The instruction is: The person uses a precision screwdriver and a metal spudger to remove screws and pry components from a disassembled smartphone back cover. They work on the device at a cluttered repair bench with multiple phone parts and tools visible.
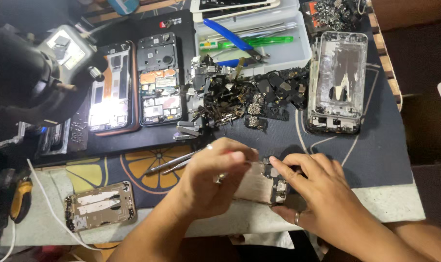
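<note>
My left hand (213,182) is closed on a pair of thin metal tweezers (174,165), whose free end sticks out to the left over the mat. Their working end is hidden behind my fingers, over an opened phone body (262,184) at the table's front edge. My right hand (317,196), with a ring on one finger, grips the right end of that phone body; its index finger rests on the top edge. The phone's inner parts show between my two hands.
A pile of small dark phone parts (245,97) lies behind my hands. Around it are a white tray (300,53) with blue-handled pliers (230,35), a stripped phone frame (337,82), two opened phones (160,80), a black lamp head (31,73), and a gold phone shell (100,206).
</note>
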